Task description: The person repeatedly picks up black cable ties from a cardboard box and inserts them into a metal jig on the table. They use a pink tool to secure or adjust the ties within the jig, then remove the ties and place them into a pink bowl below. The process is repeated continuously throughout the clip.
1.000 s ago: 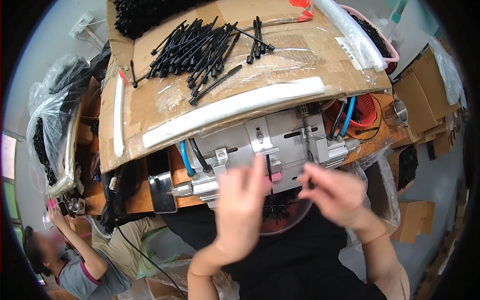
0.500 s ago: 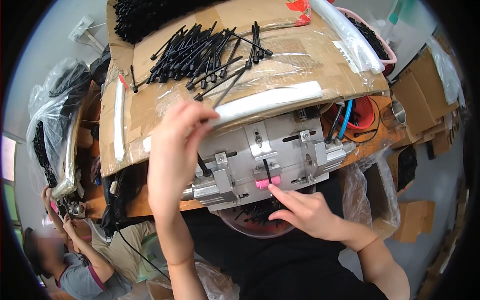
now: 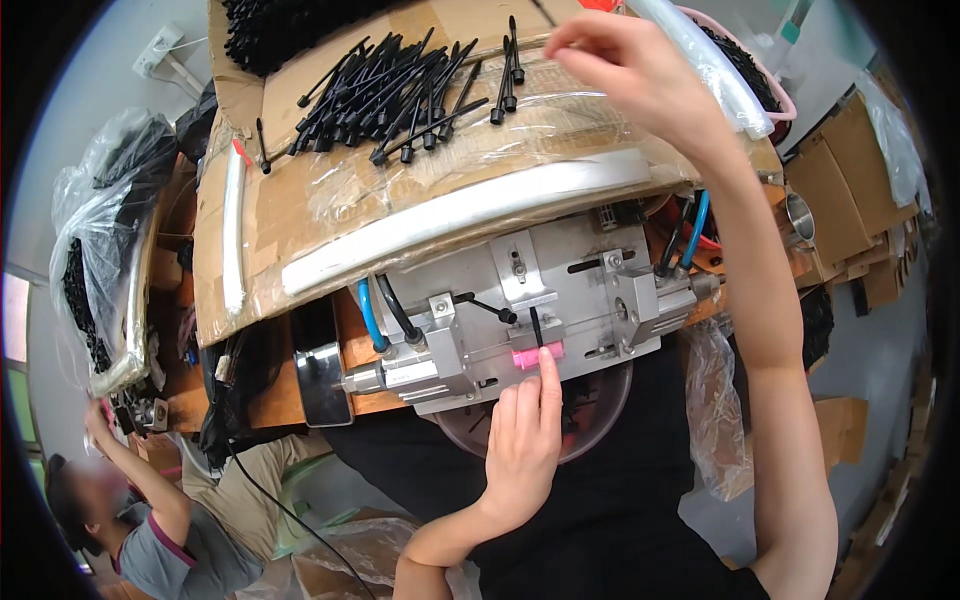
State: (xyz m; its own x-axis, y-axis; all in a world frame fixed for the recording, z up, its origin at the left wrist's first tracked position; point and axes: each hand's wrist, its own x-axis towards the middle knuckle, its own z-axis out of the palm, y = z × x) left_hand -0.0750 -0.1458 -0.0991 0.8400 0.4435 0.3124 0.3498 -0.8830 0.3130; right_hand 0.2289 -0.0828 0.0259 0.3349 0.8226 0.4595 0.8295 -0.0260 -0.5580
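My left hand (image 3: pixel 525 435) has its index finger stretched out, the tip on a pink block (image 3: pixel 523 358) at the front of a metal fixture (image 3: pixel 560 260). Its other fingers are curled and hold nothing. A thin black rod (image 3: pixel 537 325) stands in the fixture just behind the block. Another black rod with a thick head (image 3: pixel 506 315) lies across the plate to its left. Over the cardboard, my right hand (image 3: pixel 635 75) is closed in a pinch. A blurred black rod (image 3: pixel 543 12) shows at its fingertips, partly cut off by the picture's edge.
A heap of black thick-headed rods (image 3: pixel 390 95) lies on the taped cardboard (image 3: pixel 430 185). A white padded strip (image 3: pixel 470 215) edges it. Below the fixture sits a clear bowl (image 3: pixel 600 415). Metal cylinders with hoses (image 3: pixel 368 318) flank the fixture. Another person (image 3: pixel 190 540) works at left.
My left hand has come down from the cardboard to the pink block. My right hand has left the block and reached up over the cardboard. A rod now lies across the fixture plate.
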